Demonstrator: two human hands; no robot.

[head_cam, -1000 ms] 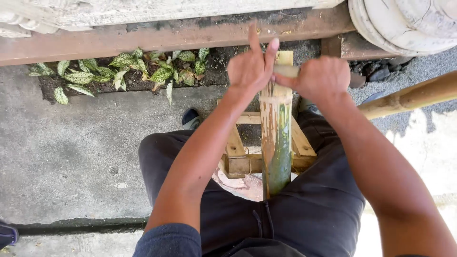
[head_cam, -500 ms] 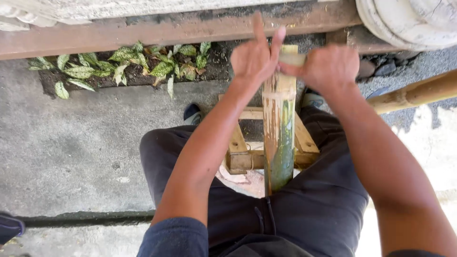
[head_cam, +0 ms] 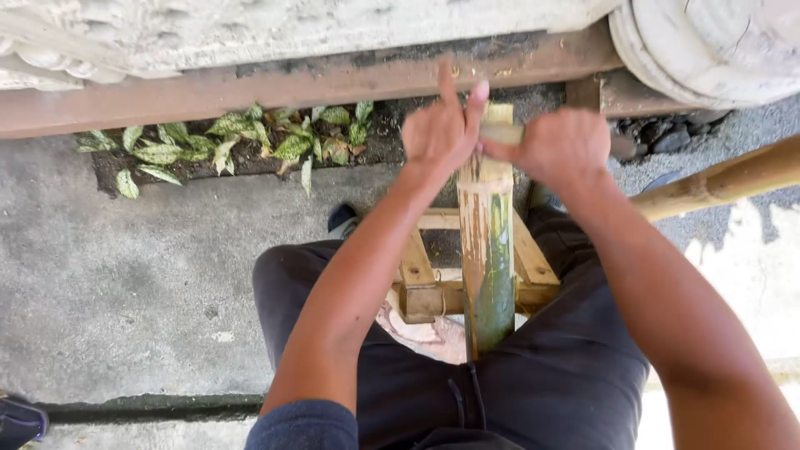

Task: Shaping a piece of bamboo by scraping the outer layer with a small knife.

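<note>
Both Hands at the Top of One Bamboo Stem

Up at the stem's far end, the left hand (head_cam: 443, 132) rested half open, two fingers raised. The right hand (head_cam: 560, 150) was curled tight around a pale handle (head_cam: 502, 133), its working end hidden. One bamboo stem (head_cam: 488, 267), partly peeled, green and tan, ran below both hands, over one wooden frame (head_cam: 423, 287).

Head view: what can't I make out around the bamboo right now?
- Top end of the bamboo: covered by left hand and right hand.
- What the right hand grips: hidden in the fist.
- Bamboo's lower end: hidden between the legs.
- Wooden frame: partly behind the left forearm.
</note>
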